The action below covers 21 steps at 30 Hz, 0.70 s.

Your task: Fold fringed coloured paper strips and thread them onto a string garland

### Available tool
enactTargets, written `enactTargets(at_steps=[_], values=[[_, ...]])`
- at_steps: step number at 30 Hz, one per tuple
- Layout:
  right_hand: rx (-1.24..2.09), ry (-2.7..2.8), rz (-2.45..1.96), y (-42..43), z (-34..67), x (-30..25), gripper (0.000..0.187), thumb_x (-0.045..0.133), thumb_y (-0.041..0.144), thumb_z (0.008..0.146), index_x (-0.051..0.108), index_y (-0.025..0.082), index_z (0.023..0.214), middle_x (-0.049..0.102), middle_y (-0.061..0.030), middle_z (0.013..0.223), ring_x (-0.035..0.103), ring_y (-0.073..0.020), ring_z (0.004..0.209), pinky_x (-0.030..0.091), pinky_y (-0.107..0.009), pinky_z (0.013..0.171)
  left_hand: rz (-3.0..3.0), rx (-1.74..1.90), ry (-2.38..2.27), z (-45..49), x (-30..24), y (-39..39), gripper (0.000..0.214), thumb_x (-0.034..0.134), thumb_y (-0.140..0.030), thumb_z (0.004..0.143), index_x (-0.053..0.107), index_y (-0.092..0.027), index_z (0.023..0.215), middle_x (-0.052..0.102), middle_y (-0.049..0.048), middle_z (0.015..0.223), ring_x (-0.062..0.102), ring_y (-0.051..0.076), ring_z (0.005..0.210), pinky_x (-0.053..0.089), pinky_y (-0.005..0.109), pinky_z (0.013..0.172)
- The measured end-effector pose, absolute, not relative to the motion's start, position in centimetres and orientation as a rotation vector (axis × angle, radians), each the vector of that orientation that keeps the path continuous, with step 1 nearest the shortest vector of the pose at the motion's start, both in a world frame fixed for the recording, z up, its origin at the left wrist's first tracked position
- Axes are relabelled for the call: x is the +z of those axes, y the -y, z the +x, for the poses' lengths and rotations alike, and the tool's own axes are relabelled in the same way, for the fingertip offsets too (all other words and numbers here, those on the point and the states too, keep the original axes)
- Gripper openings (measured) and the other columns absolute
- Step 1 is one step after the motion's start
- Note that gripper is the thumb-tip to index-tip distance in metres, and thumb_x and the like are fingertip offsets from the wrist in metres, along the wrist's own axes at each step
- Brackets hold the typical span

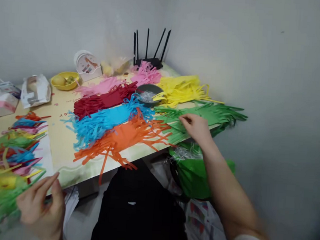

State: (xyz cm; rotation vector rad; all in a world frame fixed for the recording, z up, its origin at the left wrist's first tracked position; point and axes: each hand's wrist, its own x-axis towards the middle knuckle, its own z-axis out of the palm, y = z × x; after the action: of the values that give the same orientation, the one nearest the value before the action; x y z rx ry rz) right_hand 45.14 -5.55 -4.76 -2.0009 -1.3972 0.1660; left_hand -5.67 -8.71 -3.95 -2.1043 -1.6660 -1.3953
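My right hand (196,127) is over a pile of green fringed paper (204,111) at the right end of the table, its fingers pinched together on the strips. What lies between the fingertips is partly hidden. At the lower left, my left hand (43,205) has thumb and fingers apart, with nothing visible between them. Beside it lies a bundle of small multicoloured fringed pieces (15,153), blurred green ones nearest. Orange fringed paper (124,134), blue fringed paper (109,115), dark red fringed paper (106,98) and yellow fringed paper (180,87) lie in piles across the table.
A dark bowl (147,96) with clear bits sits among the piles, near pink fringed paper (146,74). Behind stand a black router (149,62), a yellow fruit basket (65,86) and a white packet (36,91). A green bag (193,177) hangs below the table's right edge.
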Motion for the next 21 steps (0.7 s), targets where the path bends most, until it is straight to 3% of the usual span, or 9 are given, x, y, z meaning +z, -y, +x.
enactTargets(at_steps=[2,5,9,16,21], values=[[0.209,1.401,-2.038,5.5,46.7,-4.6,0.027,0.053,0.036,0.083,0.071,0.016,0.082,0.073,-0.013,0.089,0.064,-0.0257,0.082,0.044,-0.034,0.075,-2.114,-1.342,1.57,-3.9,-4.5,10.0,0.023,0.066,-0.017,0.078,0.072,-0.025,0.099,0.07,0.0054,0.089,0.064,0.024,0.084,0.046,0.043,0.09],[0.371,1.389,-2.124,8.1,49.2,-5.7,0.035,0.058,0.047,0.081,0.07,0.017,0.067,0.07,-0.0077,0.066,0.06,-0.0205,0.065,0.04,-0.029,0.061,-2.292,-1.355,1.593,-1.8,-6.2,11.8,0.026,0.064,-0.016,0.08,0.069,-0.026,0.103,0.071,0.0059,0.09,0.064,0.023,0.082,0.048,0.042,0.083],[0.574,1.23,-2.304,12.9,51.7,-9.7,0.039,0.072,0.046,0.069,0.058,0.018,0.046,0.051,-0.0014,0.04,0.052,-0.0162,0.048,0.034,-0.027,0.051,-2.543,-1.351,1.607,0.8,-8.8,12.8,0.022,0.061,-0.017,0.084,0.067,-0.025,0.103,0.07,0.0042,0.088,0.063,0.021,0.078,0.048,0.037,0.076],[0.606,0.86,-2.295,13.2,51.5,-14.9,0.035,0.065,0.047,0.081,0.062,0.015,0.069,0.056,0.0029,0.057,0.051,-0.0101,0.052,0.043,-0.026,0.058,-2.888,-1.304,1.391,6.5,-8.6,12.1,0.017,0.057,-0.014,0.089,0.066,-0.019,0.102,0.066,0.0008,0.077,0.06,0.014,0.07,0.046,0.029,0.072],[0.491,0.716,-1.948,16.0,51.6,-10.2,0.045,0.059,0.064,0.071,0.055,0.02,0.067,0.046,0.0044,0.05,0.039,-0.0098,0.042,0.035,-0.026,0.044,-2.975,-1.282,1.301,7.6,-7.9,12.1,0.02,0.058,-0.011,0.088,0.065,-0.019,0.105,0.065,0.0,0.075,0.06,0.014,0.069,0.045,0.03,0.072]])
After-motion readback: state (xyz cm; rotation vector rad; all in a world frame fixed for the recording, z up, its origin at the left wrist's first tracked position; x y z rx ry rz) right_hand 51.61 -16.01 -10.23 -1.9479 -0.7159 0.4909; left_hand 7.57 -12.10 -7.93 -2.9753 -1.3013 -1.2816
